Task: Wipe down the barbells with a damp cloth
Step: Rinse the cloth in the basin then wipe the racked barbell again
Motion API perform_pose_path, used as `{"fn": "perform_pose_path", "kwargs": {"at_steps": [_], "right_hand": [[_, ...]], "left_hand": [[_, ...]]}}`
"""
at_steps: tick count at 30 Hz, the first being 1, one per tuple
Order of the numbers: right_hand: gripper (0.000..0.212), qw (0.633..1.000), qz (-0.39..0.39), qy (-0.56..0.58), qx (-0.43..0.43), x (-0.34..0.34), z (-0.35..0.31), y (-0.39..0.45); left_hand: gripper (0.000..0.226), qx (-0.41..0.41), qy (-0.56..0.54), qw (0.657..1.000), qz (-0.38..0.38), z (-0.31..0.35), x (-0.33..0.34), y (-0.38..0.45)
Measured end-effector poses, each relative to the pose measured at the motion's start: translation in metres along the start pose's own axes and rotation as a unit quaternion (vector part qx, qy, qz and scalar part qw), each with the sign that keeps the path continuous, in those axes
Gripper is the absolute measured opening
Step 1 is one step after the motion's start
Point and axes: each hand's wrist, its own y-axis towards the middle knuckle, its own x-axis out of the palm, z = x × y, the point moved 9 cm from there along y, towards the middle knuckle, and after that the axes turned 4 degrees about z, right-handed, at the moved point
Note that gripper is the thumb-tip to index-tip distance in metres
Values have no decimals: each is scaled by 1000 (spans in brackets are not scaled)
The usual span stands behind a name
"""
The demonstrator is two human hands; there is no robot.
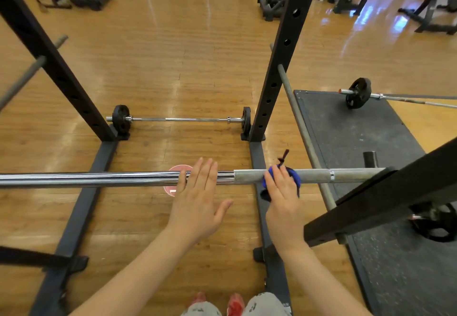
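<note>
A chrome barbell [99,178] lies across the view on the black rack, its grey knurled section to the right. My right hand [283,199] grips a blue cloth [294,174] wrapped over that knurled section. My left hand [197,199] is flat, with straight fingers resting on the smooth bar just left of the knurling. A second barbell [180,119] with small black plates lies on the wooden floor beyond. A third barbell [363,94] with a black plate sits at the right on a dark mat.
Black rack uprights [279,68] stand left and right, with base rails [81,206] running along the floor. A safety arm [371,204] crosses at the lower right. A grey rod [304,137] leans by the dark mat [358,132]. Gym machines stand at the back.
</note>
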Motion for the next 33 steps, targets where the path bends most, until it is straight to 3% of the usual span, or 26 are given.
{"fn": "perform_pose_path", "kwargs": {"at_steps": [2,5,9,12,14,19,23,26,30,33], "right_hand": [[43,996,-38,26,-70,18,-41,2],[59,988,-93,37,-114,25,-50,4],[61,998,-55,7,-38,-9,12,3],[65,999,-28,-22,13,-12,21,2],[65,999,-30,-14,8,1,0,6],[67,990,-119,22,-69,22,-37,11],[64,997,-80,-20,0,-9,19,12],[62,998,-49,-22,34,-5,13,12],[58,993,-97,30,-54,26,-47,8],[56,986,-130,34,-100,24,-44,9]], "left_hand": [[81,-2,-1,1000,5,1,-2,0],[80,2,1,1000,19,1,-5,-1],[72,21,18,998,53,4,-7,-2],[73,-4,26,998,54,7,-8,-4],[74,-19,22,998,51,10,-7,-7],[77,-25,32,998,43,12,-5,-16],[78,-14,35,998,51,14,-6,-16],[89,-22,37,998,52,14,-4,-16],[91,-24,30,998,47,15,-1,-16],[92,-20,36,998,38,13,-2,-18]]}}
